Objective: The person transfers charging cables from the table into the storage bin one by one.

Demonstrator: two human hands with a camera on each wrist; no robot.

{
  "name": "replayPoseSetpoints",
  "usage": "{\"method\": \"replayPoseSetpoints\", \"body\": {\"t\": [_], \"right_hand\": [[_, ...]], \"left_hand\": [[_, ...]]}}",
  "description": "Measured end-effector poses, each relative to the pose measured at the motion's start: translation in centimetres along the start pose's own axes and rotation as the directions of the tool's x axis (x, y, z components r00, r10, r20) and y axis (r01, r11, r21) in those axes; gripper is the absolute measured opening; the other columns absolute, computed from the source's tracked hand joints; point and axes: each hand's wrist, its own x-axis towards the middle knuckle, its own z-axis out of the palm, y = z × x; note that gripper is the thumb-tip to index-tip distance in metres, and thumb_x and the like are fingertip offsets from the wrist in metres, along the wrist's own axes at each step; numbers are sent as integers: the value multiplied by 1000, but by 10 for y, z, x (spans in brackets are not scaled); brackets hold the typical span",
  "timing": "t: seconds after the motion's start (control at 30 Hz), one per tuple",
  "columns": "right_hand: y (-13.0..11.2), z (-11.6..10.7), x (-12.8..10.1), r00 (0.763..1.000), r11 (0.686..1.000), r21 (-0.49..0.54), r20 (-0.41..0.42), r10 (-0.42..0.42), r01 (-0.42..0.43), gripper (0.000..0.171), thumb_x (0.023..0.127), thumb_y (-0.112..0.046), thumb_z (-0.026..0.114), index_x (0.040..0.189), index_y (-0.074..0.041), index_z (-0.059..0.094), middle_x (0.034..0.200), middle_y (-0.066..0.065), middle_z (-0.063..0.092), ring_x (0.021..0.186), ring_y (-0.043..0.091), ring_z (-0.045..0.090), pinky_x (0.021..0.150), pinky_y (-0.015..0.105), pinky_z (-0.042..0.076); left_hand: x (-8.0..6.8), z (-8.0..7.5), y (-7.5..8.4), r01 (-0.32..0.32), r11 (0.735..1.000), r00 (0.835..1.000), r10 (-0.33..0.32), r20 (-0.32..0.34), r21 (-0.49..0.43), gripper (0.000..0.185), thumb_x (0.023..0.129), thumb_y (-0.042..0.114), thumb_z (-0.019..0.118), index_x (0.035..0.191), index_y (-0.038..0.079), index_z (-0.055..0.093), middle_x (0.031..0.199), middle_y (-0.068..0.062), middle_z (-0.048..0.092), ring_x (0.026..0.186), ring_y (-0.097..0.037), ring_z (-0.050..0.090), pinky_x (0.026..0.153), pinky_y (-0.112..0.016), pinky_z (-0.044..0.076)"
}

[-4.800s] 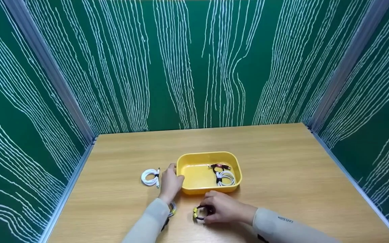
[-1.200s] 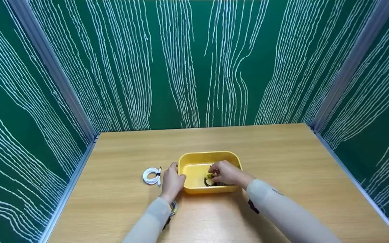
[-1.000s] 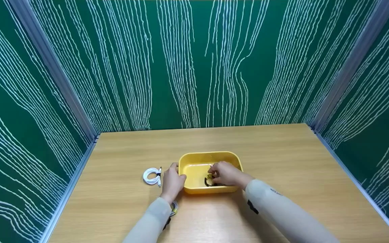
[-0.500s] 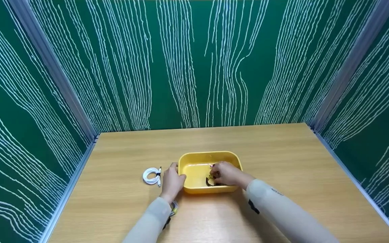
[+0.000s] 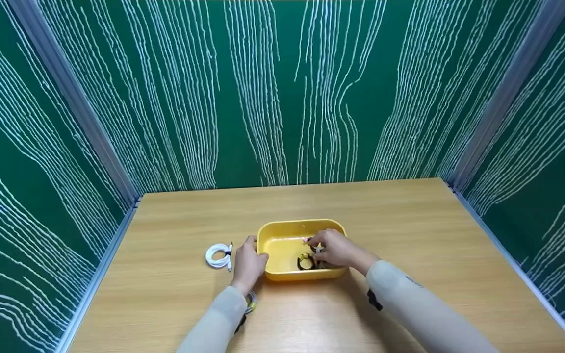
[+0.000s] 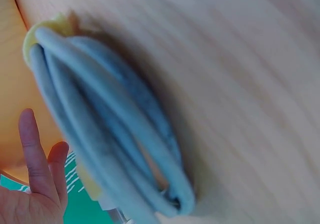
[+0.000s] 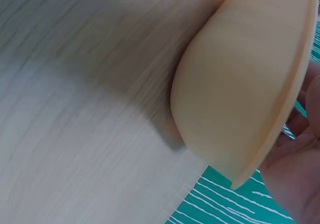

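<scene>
The left hand [image 5: 249, 262] holds the left wall of a yellow plastic box [image 5: 282, 276], its thumb over the rim. Inside the box, the right hand [image 5: 337, 247] is above the right side, thumb and fingers apart around no clearly held thing. A coiled black cable with yellow ties [image 5: 305, 263] lies just left of that hand. Other cables under the hand are partly hidden. A coiled grey cable [image 6: 110, 104] with a yellow tie lies on the table beneath the left wrist. The right wrist view shows the box's outer wall [image 7: 230, 84] and part of the hand.
A coiled white cable [image 5: 217, 256] with a black tie lies on the wooden table [image 5: 400, 220], left of the left hand. Green panels [image 5: 292, 98] with white lines stand around the table's back and sides.
The black cable with yellow ties went from the table into the box in the right hand. That hand has since let it go and shifted slightly right. The left hand stays at the box.
</scene>
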Motion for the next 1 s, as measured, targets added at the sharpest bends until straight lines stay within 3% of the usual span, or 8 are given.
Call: {"method": "replayPoseSetpoints", "body": {"t": [0.1, 0.23, 0.5, 0.53, 0.57, 0.73, 0.77, 1.0], "right_hand": [[1, -3, -4, 1000, 1000, 12, -17, -13, 13, 29, 94, -3, 81, 120, 7, 79, 112, 21, 80, 101, 38, 72, 87, 46, 58], [1, -8, -10, 999, 998, 49, -23, 45, -44, 28, 96, -5, 79, 122, 6, 78, 117, 22, 78, 107, 36, 70, 98, 54, 58], [-1, -16, -19, 984, 982, 102, -60, 167, -160, 28, 95, -5, 81, 123, 0, 79, 122, 19, 76, 115, 36, 67, 107, 59, 55], [-1, -17, -20, 981, 979, 112, -67, 180, -172, 29, 95, -5, 81, 123, -1, 79, 122, 18, 76, 116, 37, 67, 108, 59, 54], [-1, -17, -22, 978, 976, 121, -73, 193, -183, 30, 95, -6, 82, 124, -1, 79, 123, 18, 76, 117, 37, 67, 109, 59, 54], [4, -20, -31, 971, 969, 149, -105, 213, -197, 36, 94, -5, 81, 129, 3, 75, 124, 21, 74, 112, 39, 67, 101, 57, 57], [5, -21, -33, 969, 967, 155, -110, 219, -201, 37, 94, -5, 81, 130, 3, 75, 124, 21, 73, 111, 39, 66, 99, 55, 58], [11, -26, -43, 953, 955, 197, -166, 255, -221, 36, 94, 1, 79, 129, 4, 74, 120, 22, 73, 105, 40, 64, 87, 43, 55]], "left_hand": [[-7, -8, 13, 12, 1000, 1000, -12, 7, -16, 45, 81, -1, 71, 125, -2, 69, 110, -20, 80, 95, -30, 75, 83, -45, 62], [-12, -14, 24, 25, 1000, 1000, -25, 14, -6, 45, 83, -4, 70, 128, -5, 67, 115, -25, 78, 101, -35, 75, 89, -51, 62], [-13, -13, 27, 51, 999, 999, -51, 14, 11, 46, 84, -2, 70, 130, -5, 67, 117, -26, 78, 104, -36, 75, 92, -53, 62], [-10, -9, 17, 26, 1000, 1000, -26, 13, 3, 46, 85, 0, 71, 130, -3, 67, 118, -24, 78, 104, -34, 75, 92, -50, 62], [-10, -9, 17, 25, 1000, 1000, -25, 10, 10, 46, 85, 0, 71, 130, -3, 67, 117, -23, 78, 103, -33, 74, 91, -50, 62], [-8, -8, 15, 24, 1000, 1000, -24, 8, 9, 45, 84, -1, 71, 129, -3, 67, 115, -24, 77, 101, -33, 74, 90, -50, 62], [-10, -11, 22, 43, 999, 999, -43, 9, 17, 46, 83, -3, 71, 128, -5, 67, 114, -26, 77, 101, -36, 74, 89, -52, 62], [14, 17, -29, -27, 997, 1000, 27, -4, 66, 46, 80, 4, 72, 125, 3, 69, 104, -12, 80, 91, -24, 73, 77, -39, 61]]}}
